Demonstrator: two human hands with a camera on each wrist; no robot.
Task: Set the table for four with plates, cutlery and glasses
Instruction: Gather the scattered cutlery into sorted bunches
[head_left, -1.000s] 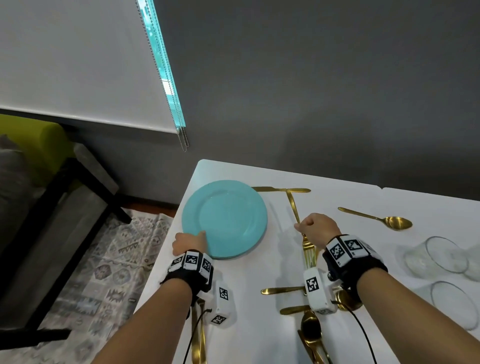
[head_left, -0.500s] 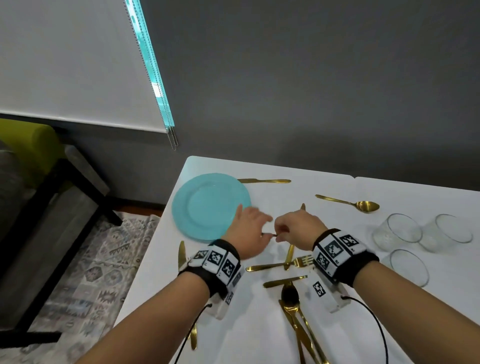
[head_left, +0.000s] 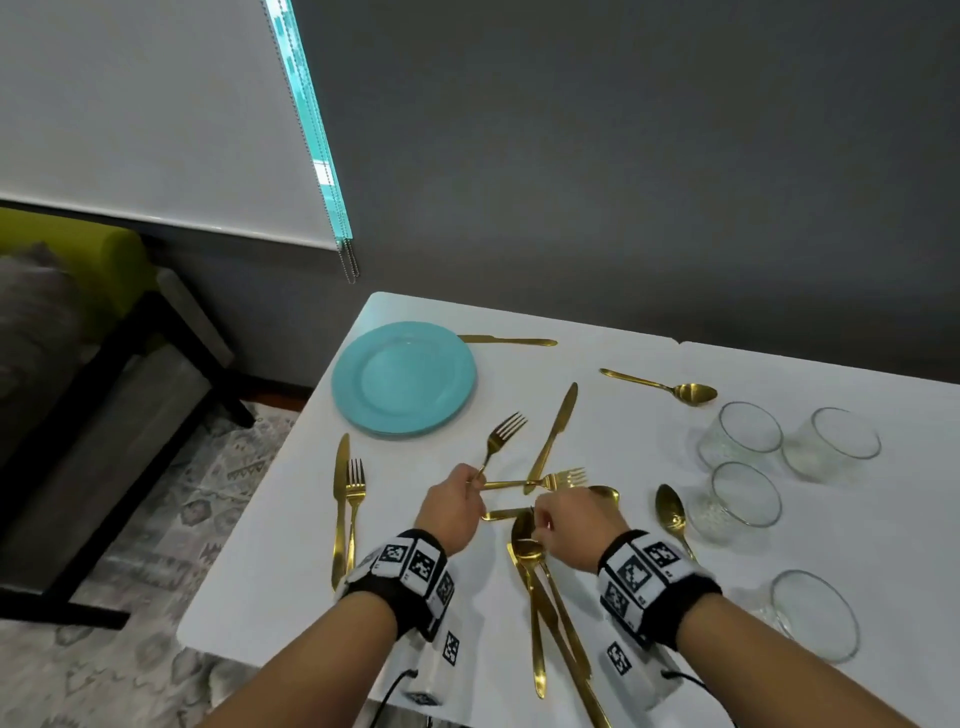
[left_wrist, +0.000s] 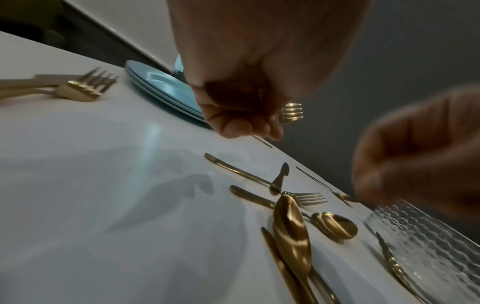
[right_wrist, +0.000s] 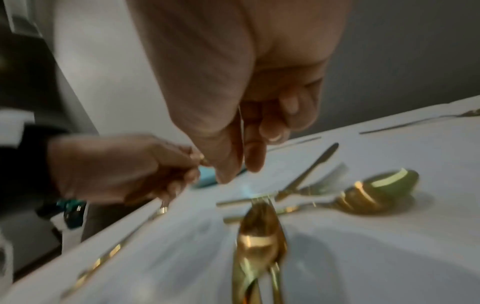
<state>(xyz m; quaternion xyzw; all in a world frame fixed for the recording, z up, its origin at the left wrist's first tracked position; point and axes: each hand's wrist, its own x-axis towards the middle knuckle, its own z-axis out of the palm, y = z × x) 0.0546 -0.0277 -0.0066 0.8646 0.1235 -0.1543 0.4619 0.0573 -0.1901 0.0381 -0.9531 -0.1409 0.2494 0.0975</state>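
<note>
A stack of turquoise plates (head_left: 402, 379) sits at the white table's far left corner. My left hand (head_left: 449, 506) pinches the handle of a gold fork (head_left: 498, 441) and holds it off the table, tines (left_wrist: 291, 113) pointing away. My right hand (head_left: 569, 525) hovers just right of it over a gold spoon (head_left: 524, 530) in the cutlery pile. Its fingers (right_wrist: 253, 160) point down with nothing visible between them. Another fork (head_left: 550, 482) and a knife (head_left: 553, 436) lie crossed beyond the hands. Several glasses (head_left: 740, 436) stand at the right.
A knife (head_left: 340, 499) and fork (head_left: 355, 499) lie side by side near the table's left edge. A knife (head_left: 511, 341) lies beyond the plates and a spoon (head_left: 670, 387) lies mid-table. A dark bench (head_left: 104, 415) and a rug are on the floor to the left.
My left hand left the plates and took the fork from my right hand. My right hand let go and moved back over the spoons.
</note>
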